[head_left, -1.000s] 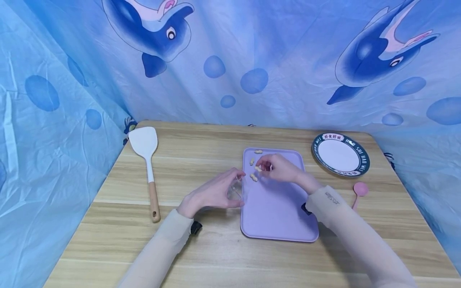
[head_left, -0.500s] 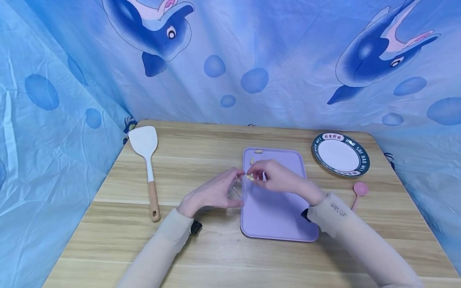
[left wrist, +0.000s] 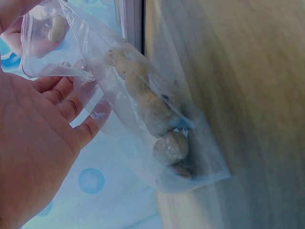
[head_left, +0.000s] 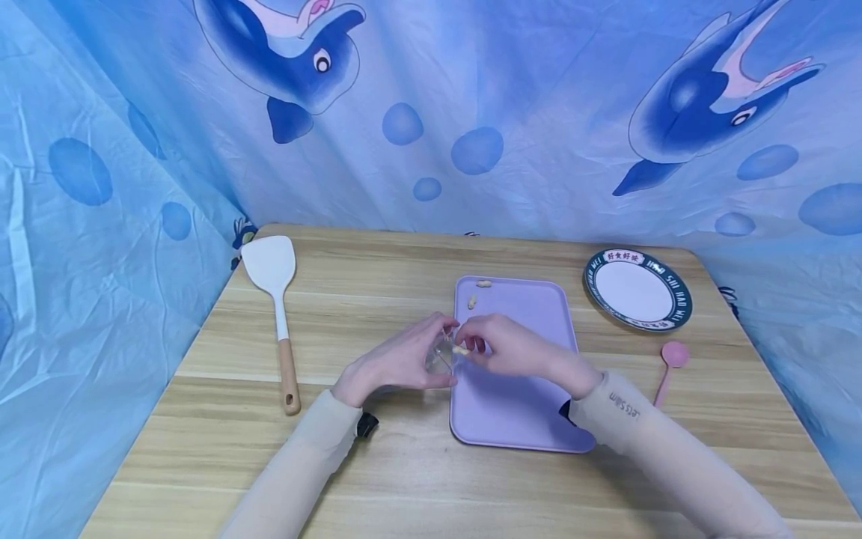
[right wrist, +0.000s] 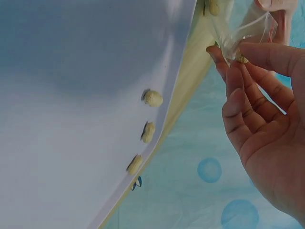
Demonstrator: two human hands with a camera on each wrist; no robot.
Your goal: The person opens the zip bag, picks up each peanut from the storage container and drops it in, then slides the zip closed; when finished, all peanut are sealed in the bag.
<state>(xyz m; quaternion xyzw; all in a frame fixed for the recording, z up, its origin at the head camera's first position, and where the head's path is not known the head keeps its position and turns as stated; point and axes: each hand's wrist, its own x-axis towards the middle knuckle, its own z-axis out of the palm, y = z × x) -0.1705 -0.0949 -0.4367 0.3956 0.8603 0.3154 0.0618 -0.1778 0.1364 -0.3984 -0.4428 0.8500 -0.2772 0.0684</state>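
My left hand (head_left: 400,359) holds a clear zip bag (left wrist: 205,157) by its mouth, at the left edge of the purple tray (head_left: 521,412). Several peanuts (left wrist: 155,112) show through the plastic in the left wrist view. At the bag's opening, my right hand (head_left: 515,348) pinches a single peanut (left wrist: 57,28) between thumb and fingers. Along the tray's edge, three more peanuts lie in the right wrist view, one of them the roundish peanut (right wrist: 153,98). In the head view, only two of these show, the farthest peanut (head_left: 484,284) and its neighbour; the right hand likely covers the third.
A white turner (head_left: 269,269) with a wooden handle lies at the left of the wooden table (head_left: 364,299). To the tray's right are a green-rimmed plate (head_left: 633,290) and a pink spoon (head_left: 675,354). A blue dolphin-print curtain (head_left: 431,90) stands behind.
My right hand has moved left and nearer with a peanut, from over the tray to the bag's mouth. The left hand with the bag has stayed put.
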